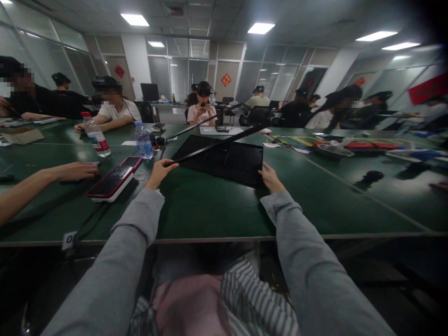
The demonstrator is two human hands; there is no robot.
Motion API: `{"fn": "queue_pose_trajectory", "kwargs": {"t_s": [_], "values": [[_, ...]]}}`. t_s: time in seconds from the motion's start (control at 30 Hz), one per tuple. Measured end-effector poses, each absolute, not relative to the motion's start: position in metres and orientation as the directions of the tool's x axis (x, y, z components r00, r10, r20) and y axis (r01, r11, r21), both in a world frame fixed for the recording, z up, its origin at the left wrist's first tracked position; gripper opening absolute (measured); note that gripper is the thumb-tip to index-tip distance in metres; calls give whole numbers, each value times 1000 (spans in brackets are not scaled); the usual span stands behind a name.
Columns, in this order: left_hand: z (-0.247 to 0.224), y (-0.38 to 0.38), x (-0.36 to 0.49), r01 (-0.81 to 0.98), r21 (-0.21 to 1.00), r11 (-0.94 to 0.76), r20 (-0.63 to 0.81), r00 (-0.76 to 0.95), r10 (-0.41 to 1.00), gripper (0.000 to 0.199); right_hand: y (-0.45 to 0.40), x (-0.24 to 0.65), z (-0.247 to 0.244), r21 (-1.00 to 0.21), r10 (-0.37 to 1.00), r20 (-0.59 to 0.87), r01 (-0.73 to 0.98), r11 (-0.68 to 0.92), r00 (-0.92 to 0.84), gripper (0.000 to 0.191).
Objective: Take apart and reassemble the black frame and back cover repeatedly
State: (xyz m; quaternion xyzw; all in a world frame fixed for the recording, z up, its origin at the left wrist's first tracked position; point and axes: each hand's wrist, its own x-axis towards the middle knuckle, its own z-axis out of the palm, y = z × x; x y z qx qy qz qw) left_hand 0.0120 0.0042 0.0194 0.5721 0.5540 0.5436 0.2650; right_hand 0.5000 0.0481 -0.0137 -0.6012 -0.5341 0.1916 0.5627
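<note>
A thin black frame (217,145) is raised at a slant above the green table, its near corner pinched in my left hand (161,172). Beneath and behind it lies a flat black panel (241,163), tilted across the table. My right hand (270,178) grips the panel's right edge between thumb and fingers. The frame's far part reaches up and to the right, over the panel.
Left of my hands are a blue-labelled bottle (144,142), a red-capped bottle (98,137) and a red-edged device (111,182). Another person's hand (79,171) rests nearby. A bowl (334,150) and cables (294,141) lie to the right. Several people sit around.
</note>
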Motion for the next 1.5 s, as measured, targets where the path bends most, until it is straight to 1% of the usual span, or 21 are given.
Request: {"fn": "queue_pose_trajectory", "kwargs": {"t_s": [0.1,0.13,0.17,0.23,0.3,0.33,0.37,0.4,0.5,0.57,0.63,0.73,0.9,1.0,1.1,1.17,1.3,1.37,1.43,1.47,1.5], "values": [[16,8,10,468,847,-253,364,-162,917,46,52,508,-11,-897,725,348,436,72,595,49],[15,9,10,511,821,-257,375,-142,916,44,51,512,-7,-911,684,342,406,74,644,45],[15,10,10,552,792,-259,382,-117,917,41,49,515,-2,-932,677,321,349,101,662,42],[15,9,11,633,729,-260,384,-63,921,38,44,520,10,-966,763,258,185,183,593,42],[17,8,12,701,660,-269,389,-13,921,36,37,520,21,-975,882,219,55,216,417,42],[18,7,13,727,627,-279,398,9,917,35,35,519,24,-976,916,216,33,217,338,41],[18,7,13,747,597,-292,412,27,911,35,33,516,26,-975,930,219,40,217,296,40],[18,7,13,762,572,-304,429,38,903,34,32,514,25,-974,929,228,68,217,291,39],[15,11,15,790,529,-309,459,39,887,33,35,507,17,-944,881,303,245,223,364,36],[12,14,19,805,514,-296,452,40,891,33,39,505,9,-883,834,399,407,236,383,37],[8,14,24,820,494,-289,424,63,904,31,40,506,1,-797,790,491,556,236,367,40],[4,10,31,850,441,-287,369,120,922,27,38,508,-6,-717,768,529,674,177,362,46],[3,3,35,883,381,-275,280,173,944,26,35,506,-14,-701,790,494,704,113,365,51],[4,3,34,907,335,-257,279,165,946,25,36,506,-18,-694,791,495,711,112,359,52],[5,5,28,926,290,-243,319,146,936,28,41,506,-23,-680,790,511,722,130,339,52],[4,6,22,935,270,-229,346,128,930,37,45,505,-26,-669,790,526,726,157,315,52],[1,7,12,938,282,-202,375,86,923,49,53,500,-31,-658,785,552,725,203,281,52],[0,7,11,940,284,-191,390,69,918,48,56,499,-33,-664,782,555,717,212,282,52],[0,7,12,946,280,-162,446,21,895,39,59,500,-34,-671,779,559,708,222,285,51],[-1,8,12,947,292,-130,489,-31,872,34,59,501,-35,-672,777,560,705,225,286,51],[-1,9,12,944,320,-82,528,-106,843,34,60,502,-36,-673,777,560,704,226,286,51]]}}
